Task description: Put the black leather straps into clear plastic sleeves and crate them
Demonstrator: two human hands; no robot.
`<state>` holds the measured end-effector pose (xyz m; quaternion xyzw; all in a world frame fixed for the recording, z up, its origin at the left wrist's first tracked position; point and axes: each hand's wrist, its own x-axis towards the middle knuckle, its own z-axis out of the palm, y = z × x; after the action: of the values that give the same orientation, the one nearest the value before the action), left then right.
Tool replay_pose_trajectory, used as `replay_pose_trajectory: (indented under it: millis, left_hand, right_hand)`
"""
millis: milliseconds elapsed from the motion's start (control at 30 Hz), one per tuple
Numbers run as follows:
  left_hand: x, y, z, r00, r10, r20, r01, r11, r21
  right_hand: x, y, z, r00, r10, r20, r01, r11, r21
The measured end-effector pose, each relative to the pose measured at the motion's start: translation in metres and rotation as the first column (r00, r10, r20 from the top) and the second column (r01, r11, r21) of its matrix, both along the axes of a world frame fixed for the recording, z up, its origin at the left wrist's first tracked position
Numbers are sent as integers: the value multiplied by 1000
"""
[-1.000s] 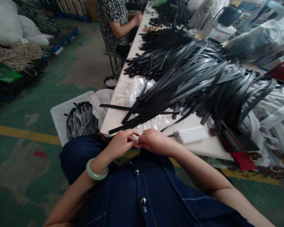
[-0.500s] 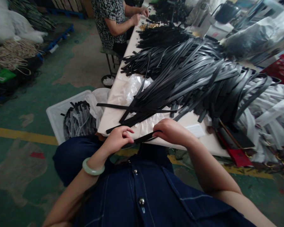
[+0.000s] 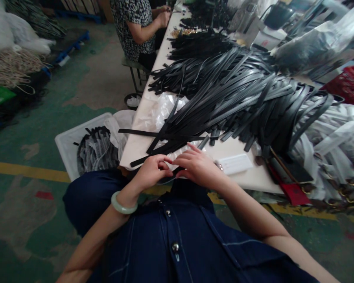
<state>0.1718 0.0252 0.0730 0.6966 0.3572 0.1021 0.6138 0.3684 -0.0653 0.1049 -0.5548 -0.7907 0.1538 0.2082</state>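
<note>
Both hands meet at the near edge of the white table point(image 3: 265, 179). My left hand point(image 3: 155, 169), with a pale green bangle on its wrist, has its fingers curled at the end of a black strap point(image 3: 177, 170). My right hand point(image 3: 196, 165) comes in from the right, thumb and fingertips on the same strap, the index finger raised a little. Most of this strap is hidden by the hands. Just beyond lie loose black straps point(image 3: 162, 135) and a big heap of them point(image 3: 224, 94). A small white card-like item point(image 3: 236, 163) lies right of my right hand.
At lower left stands a white bin point(image 3: 66, 147) holding dark bundles. A co-worker point(image 3: 138, 27) sits along the table's left side. White straps point(image 3: 327, 145) and a red and black item point(image 3: 292, 188) lie to the right. Clear plastic point(image 3: 165, 112) lies near the straps.
My right hand has moved left to my left hand, covering most of the strap. The white item at the right shows more fully. The co-worker's hands have come together.
</note>
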Motion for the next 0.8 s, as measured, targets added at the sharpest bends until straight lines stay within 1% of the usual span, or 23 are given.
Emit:
replay_pose_trajectory:
  millis: [33, 67, 100, 133, 167, 200, 233, 267, 300, 333, 367, 400, 433, 467, 500, 567, 600, 633, 667, 700, 733, 800]
  left_hand:
    - [-3, 1, 1, 1000, 26, -10, -26, 1000, -3]
    - [-6, 2, 3, 999, 53, -13, -53, 999, -10]
    - [-9, 3, 5, 997, 74, -6, -74, 997, -20]
    - [-13, 3, 7, 996, 87, 12, -87, 996, -32]
    - [-15, 3, 10, 995, 92, 34, -90, 995, -45]
    - [-17, 2, 13, 995, 85, 52, -82, 995, -59]
    - [-18, 1, 16, 995, 74, 61, -69, 995, -71]
    - [-19, 0, 19, 997, 56, 58, -51, 995, -85]
    - [-19, -1, 21, 998, 35, 44, -30, 994, -101]
    - [-20, -2, 23, 1000, 19, 23, -16, 993, -115]
    - [-20, -3, 24, 1000, 11, -1, -11, 992, -125]
    - [-21, -4, 25, 1000, 10, -24, -13, 992, -129]
    - [-20, -5, 25, 999, 19, -40, -24, 992, -125]
    - [-18, -6, 25, 998, 39, -47, -44, 993, -111]
    - [-16, -7, 24, 997, 68, -42, -72, 993, -93]
    - [-7, -10, 22, 990, 143, 9, -142, 987, -70]
    - [-1, -12, 21, 981, 185, 52, -181, 980, -78]
    - [5, -15, 19, 968, 229, 104, -217, 970, -110]
    - [10, -17, 17, 949, 272, 158, -245, 955, -168]
    - [15, -19, 15, 929, 307, 209, -253, 935, -248]
    - [18, -21, 14, 909, 329, 257, -234, 911, -339]
    - [18, -21, 12, 866, 354, 354, -142, 851, -505]
  right_hand:
    - [-1, -6, -3, 976, -185, -117, 192, 980, 53]
    - [-2, -13, -8, 892, -380, -247, 398, 917, 25]
    - [-2, -18, -13, 768, -533, -355, 535, 839, -103]
    - [-3, -23, -18, 647, -633, -426, 554, 773, -308]
    - [-5, -25, -24, 552, -689, -469, 452, 720, -527]
    - [-7, -25, -30, 478, -713, -513, 265, 674, -690]
    - [-9, -22, -36, 399, -717, -572, 68, 645, -761]
    - [-11, -18, -41, 290, -716, -635, -57, 650, -758]
    - [-13, -12, -44, 157, -704, -693, -84, 689, -719]
    - [-15, -7, -46, 32, -667, -744, -32, 744, -668]
    - [-16, -2, -46, -55, -610, -790, 53, 789, -612]
    - [-18, 1, -45, -88, -548, -832, 129, 822, -555]
    - [-21, 3, -43, -72, -493, -867, 189, 847, -498]
    - [-26, 3, -41, -18, -449, -893, 224, 869, -441]
    - [-31, 1, -39, 65, -413, -909, 233, 892, -388]
    - [-47, -4, -38, 263, -348, -900, 222, 929, -295]
    - [-56, -6, -40, 346, -322, -881, 220, 941, -257]
    - [-64, -8, -42, 407, -303, -862, 228, 947, -226]
    - [-71, -9, -46, 449, -295, -844, 249, 948, -199]
    - [-77, -9, -49, 472, -297, -830, 287, 942, -174]
    - [-80, -7, -51, 480, -305, -823, 333, 931, -151]
    - [-82, -2, -48, 461, -304, -833, 416, 904, -100]
